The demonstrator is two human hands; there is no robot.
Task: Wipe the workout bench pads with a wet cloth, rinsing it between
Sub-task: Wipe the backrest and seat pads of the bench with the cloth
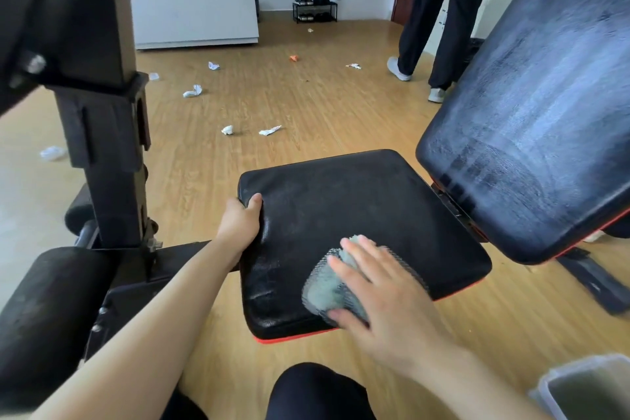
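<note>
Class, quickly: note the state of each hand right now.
Left hand: closed on the edge of the black padded seat pad.
Right hand: open, pressing the pale green mesh cloth onto it.

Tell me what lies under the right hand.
A pale green mesh-covered cloth lies under the right hand, pressed onto the black padded seat. Its middle is hidden by the palm.

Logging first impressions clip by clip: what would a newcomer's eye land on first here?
The right hand pressing flat on a pale green cloth on the near part of the black seat pad, while the left hand grips the pad's left edge. To the right, the tilted backrest pad shows pale streaks, and crumpled paper scraps dot the wooden floor beyond.
</note>
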